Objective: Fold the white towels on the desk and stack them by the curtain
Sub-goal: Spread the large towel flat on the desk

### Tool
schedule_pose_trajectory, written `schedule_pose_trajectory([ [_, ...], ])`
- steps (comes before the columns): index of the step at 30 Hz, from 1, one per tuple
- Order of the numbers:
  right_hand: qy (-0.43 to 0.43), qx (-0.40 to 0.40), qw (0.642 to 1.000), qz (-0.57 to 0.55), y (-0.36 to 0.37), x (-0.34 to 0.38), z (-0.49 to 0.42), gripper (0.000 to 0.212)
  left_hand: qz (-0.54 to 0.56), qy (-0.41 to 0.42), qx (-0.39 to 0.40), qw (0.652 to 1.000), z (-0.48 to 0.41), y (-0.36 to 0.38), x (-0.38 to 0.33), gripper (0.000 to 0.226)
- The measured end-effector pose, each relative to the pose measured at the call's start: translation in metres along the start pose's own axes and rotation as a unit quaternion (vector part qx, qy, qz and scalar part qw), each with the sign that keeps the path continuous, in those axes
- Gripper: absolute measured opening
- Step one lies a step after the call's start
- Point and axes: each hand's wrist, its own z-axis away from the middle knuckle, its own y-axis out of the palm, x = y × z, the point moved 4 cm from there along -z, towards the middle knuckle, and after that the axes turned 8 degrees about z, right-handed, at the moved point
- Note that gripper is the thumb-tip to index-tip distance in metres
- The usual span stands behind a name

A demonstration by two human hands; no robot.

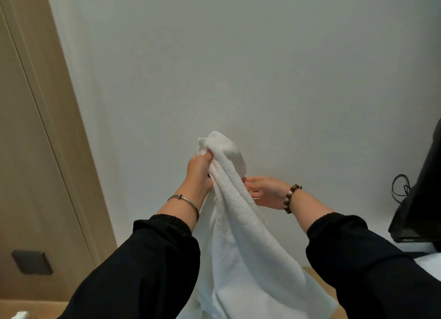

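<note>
At frame centre we note the left hand (200, 173) gripping the raised white towel (238, 223), the right hand (265, 192) pinching its edge.

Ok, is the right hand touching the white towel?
Touching. In the head view the right hand pinches the edge of the hanging white towel; no gap shows between them.

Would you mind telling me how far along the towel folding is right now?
Done: nothing visible; no folded stack or curtain is in view. In hand: the left hand grips the bunched top of a towel that hangs unfolded, and the right hand pinches its edge. Left: folding this towel and stacking it; whether more towels wait cannot be told.
</note>
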Motion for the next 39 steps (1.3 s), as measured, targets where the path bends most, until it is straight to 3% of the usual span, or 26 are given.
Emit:
schedule_pose_trajectory([
  [2,-0.008,-0.021,1.0,0.003,0.009,0.001,-0.005,0.02,0.004,-0.013,0.007,1.0,0.004,0.003,0.004,0.022],
  [6,-0.022,-0.139,0.988,-0.066,0.005,-0.002,-0.01,0.035,-0.004,-0.013,0.008,1.0,0.006,0.005,0.0,0.025],
  [9,0.027,-0.305,0.952,0.021,-0.014,0.014,-0.001,0.049,-0.125,-0.037,-0.031,0.991,0.008,0.001,-0.01,0.037],
  [11,0.074,-0.438,0.887,0.123,-0.03,0.045,0.021,0.048,-0.196,-0.039,-0.059,0.978,0.006,0.001,-0.025,0.046],
  [13,0.024,-0.547,0.815,0.192,-0.04,0.089,0.048,0.025,-0.199,-0.016,-0.079,0.977,0.003,0.01,-0.05,0.052],
  [15,-0.135,-0.629,0.736,0.213,-0.039,0.142,0.07,0.03,-0.159,0.02,-0.064,0.985,0.003,0.034,-0.082,0.05],
  [18,-0.396,-0.698,0.585,0.115,-0.011,0.221,0.105,0.043,0.006,0.099,0.001,0.995,0.016,0.093,-0.137,0.03],
  [19,-0.438,-0.692,0.564,0.109,0.003,0.241,0.111,0.042,0.053,0.124,0.024,0.991,0.023,0.111,-0.151,0.029],
  [20,-0.438,-0.673,0.577,0.147,0.012,0.258,0.111,0.039,0.054,0.148,0.034,0.987,0.028,0.124,-0.16,0.03],
  [21,-0.373,-0.648,0.614,0.255,0.015,0.269,0.103,0.034,0.006,0.164,0.035,0.986,0.033,0.133,-0.163,0.031],
  [23,-0.112,-0.525,0.663,0.522,0.017,0.251,0.073,0.028,-0.165,0.153,0.023,0.974,0.037,0.138,-0.153,0.033],
  [24,-0.017,-0.468,0.669,0.577,0.013,0.236,0.063,0.026,-0.247,0.131,0.026,0.96,0.034,0.134,-0.145,0.035],
  [25,0.017,-0.449,0.664,0.598,0.007,0.226,0.062,0.026,-0.299,0.117,0.017,0.947,0.032,0.127,-0.141,0.037],
  [29,-0.094,-0.554,0.696,0.447,-0.008,0.218,0.071,0.037,-0.314,0.23,-0.131,0.912,0.033,0.085,-0.158,0.032],
  [33,0.071,-0.388,0.75,0.531,0.0,0.175,0.048,0.038,-0.485,0.22,-0.099,0.84,0.037,0.065,-0.116,0.044],
  [35,0.083,-0.366,0.814,0.443,-0.006,0.148,0.043,0.035,-0.482,0.181,-0.068,0.854,0.038,0.053,-0.087,0.045],
  [39,0.006,-0.399,0.91,0.111,-0.002,0.091,0.041,0.029,-0.394,0.14,-0.021,0.908,0.045,0.026,-0.043,0.034],
])
